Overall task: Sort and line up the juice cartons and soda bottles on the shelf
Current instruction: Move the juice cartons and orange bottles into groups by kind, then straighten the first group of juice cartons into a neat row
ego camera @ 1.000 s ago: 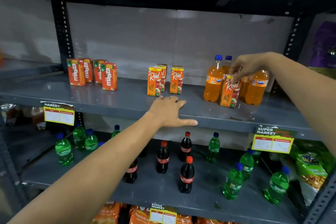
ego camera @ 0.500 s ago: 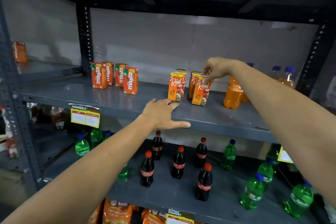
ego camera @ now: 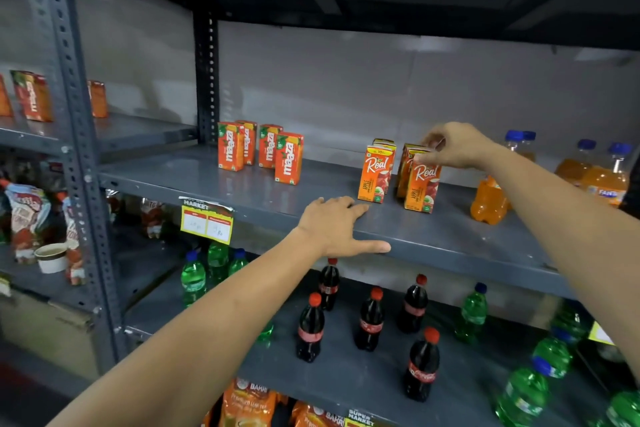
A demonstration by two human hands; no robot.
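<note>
Right hand grips a Real carton beside three others; left hand lies flat, empty, on the shelf.

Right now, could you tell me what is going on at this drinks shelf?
A person is sorting drinks on a grey metal shelf. The right hand pinches the top of a Real apple juice carton, which stands in front of another Real carton, beside a second pair. The left hand rests flat on the shelf edge, holding nothing. Four Maaza cartons stand further left, orange Fanta bottles to the right. Cola and green soda bottles on the shelf below are still scattered.
</note>
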